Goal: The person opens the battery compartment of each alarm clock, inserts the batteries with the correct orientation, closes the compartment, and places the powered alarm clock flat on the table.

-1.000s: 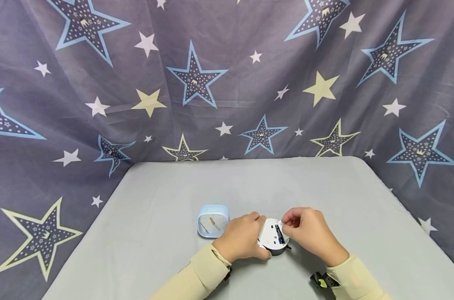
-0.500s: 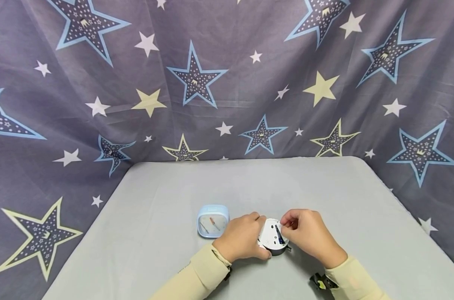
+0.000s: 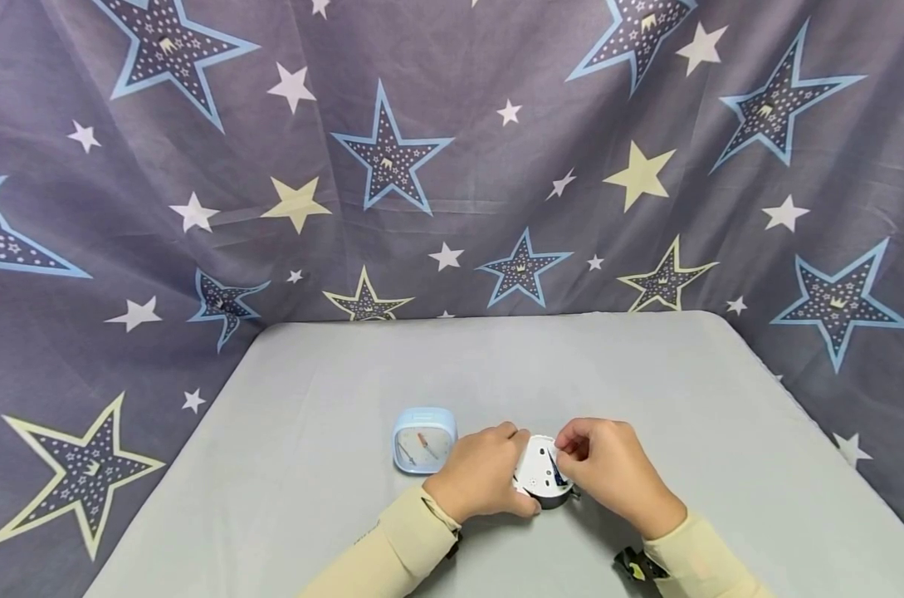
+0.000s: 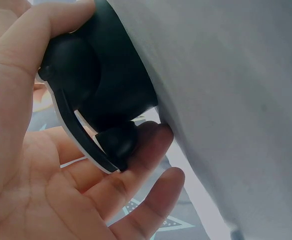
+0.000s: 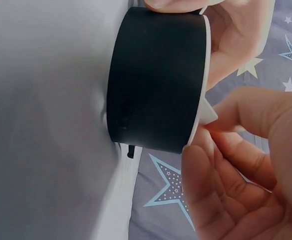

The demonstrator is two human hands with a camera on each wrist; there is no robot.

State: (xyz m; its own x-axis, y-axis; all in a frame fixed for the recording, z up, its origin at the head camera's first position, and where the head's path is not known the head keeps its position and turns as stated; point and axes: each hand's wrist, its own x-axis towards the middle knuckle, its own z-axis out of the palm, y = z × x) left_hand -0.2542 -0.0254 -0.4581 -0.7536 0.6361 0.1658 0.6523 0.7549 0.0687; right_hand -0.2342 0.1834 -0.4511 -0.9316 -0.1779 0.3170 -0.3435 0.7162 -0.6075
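A twin-bell alarm clock (image 3: pixel 535 470) lies face down on the table, its white back up and its black side wall (image 5: pixel 155 75) showing in the right wrist view. My left hand (image 3: pixel 481 475) grips it from the left, thumb and fingers around the bells (image 4: pixel 73 67) and handle. In the clock's back, a dark battery (image 3: pixel 559 478) shows in an uncovered slot, partly hidden by my right hand (image 3: pixel 616 467). The right thumb and fingers pinch a small white battery cover (image 5: pixel 208 113), tilted up from the back at the slot's edge.
Left of my left hand stands a light blue square clock (image 3: pixel 425 442) with its dial facing me. A grey cloth covers the table (image 3: pixel 332 374). Behind it hangs a purple-grey curtain (image 3: pixel 452 174) with stars.
My right hand has shifted slightly left over the clock's back with the battery cover, hiding more of the battery slot. The left hand and the clock stay put.
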